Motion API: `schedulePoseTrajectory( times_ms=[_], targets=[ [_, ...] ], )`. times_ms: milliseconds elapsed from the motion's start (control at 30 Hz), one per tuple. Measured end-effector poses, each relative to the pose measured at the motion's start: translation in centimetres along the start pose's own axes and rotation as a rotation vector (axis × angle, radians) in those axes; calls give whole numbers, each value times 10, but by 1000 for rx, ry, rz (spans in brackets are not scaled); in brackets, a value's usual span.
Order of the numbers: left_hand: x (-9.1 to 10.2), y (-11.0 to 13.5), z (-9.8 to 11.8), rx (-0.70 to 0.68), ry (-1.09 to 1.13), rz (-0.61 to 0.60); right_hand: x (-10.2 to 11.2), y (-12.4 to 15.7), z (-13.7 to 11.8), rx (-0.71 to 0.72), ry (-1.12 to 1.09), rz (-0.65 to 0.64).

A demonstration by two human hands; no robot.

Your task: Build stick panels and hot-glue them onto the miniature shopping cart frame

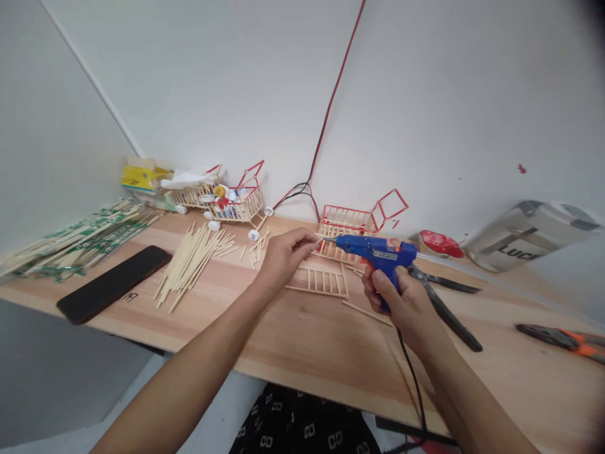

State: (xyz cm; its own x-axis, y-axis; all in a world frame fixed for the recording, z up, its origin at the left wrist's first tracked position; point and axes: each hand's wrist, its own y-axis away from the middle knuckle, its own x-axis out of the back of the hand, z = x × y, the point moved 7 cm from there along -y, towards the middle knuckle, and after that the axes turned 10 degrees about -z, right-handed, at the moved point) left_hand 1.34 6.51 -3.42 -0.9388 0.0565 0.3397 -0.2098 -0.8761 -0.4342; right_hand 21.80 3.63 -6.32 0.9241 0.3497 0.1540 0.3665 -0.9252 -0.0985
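My right hand (404,302) is wrapped round the handle of a blue hot glue gun (375,248), its nozzle pointing left. Close to that nozzle, my left hand (286,253) pinches what looks like a short wooden stick, mostly hidden by the fingertips. A ladder-like stick frame (326,291) lies flat on the table below the hands. Behind the gun stands a small stick cart (347,216) with red edges and a red handle, partly hidden. Loose sticks (368,313) lie near the frame.
Left on the wooden table (302,340) are a pile of sticks (196,261), a black phone (113,284), wrapped chopsticks (89,239) and a cart filled with bottle caps (231,202). To the right lie black-handled cutters (449,309), orange-handled pliers (562,337) and a red-stained block (439,244).
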Motion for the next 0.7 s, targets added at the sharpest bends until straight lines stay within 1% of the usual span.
schedulePoseTrajectory(
  times_ms=[233, 500, 700],
  targets=[
    [0, 0, -1, 11, 18, 3, -1, 2, -1, 7, 29, -24],
    [-1, 0, 3, -19, -14, -2, 1, 2, -1, 13, 4, -1],
    [-1, 0, 1, -13, -2, 2, 3, 2, 1, -2, 7, 17]
  ],
)
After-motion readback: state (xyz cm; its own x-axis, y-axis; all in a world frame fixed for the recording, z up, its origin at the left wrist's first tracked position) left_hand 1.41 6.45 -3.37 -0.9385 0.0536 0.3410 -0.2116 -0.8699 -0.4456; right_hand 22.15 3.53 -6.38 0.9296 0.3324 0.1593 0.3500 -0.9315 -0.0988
